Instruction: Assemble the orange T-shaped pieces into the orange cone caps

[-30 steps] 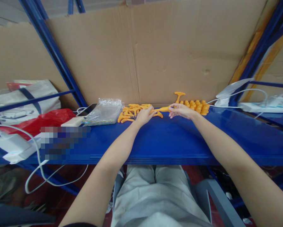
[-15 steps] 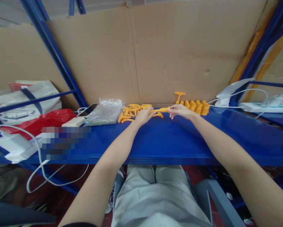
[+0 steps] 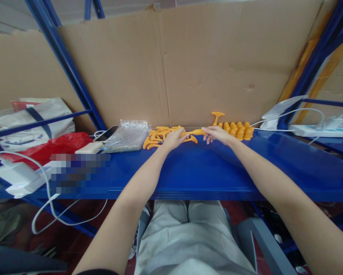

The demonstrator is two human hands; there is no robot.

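Observation:
Between my hands is an orange plastic piece (image 3: 198, 132), lying sideways above the blue shelf. My left hand (image 3: 174, 139) is closed on its left end, and my right hand (image 3: 218, 135) pinches the right end. Fingers hide both ends. Left of and partly under my left hand lies a pile of curved, ridged orange handle-like pieces (image 3: 153, 138). Just beyond my right hand, several knobbly orange pieces (image 3: 240, 131) stand upright in rows. A T-shaped orange piece (image 3: 218, 115) rises at their back left corner.
Clear plastic bags (image 3: 128, 136) lie left of the pile, beside a dark phone (image 3: 110, 133). Farther left are a red bag (image 3: 71, 145), a cloth bag (image 3: 53, 114) and a white charger with cables (image 3: 16, 173). Cardboard (image 3: 205, 65) backs the blue shelf (image 3: 205, 168); a power strip (image 3: 322, 130) is right.
My right hand has shifted slightly left along the orange piece, its fingers a little differently placed. My left hand stays almost where it was, still holding the other end.

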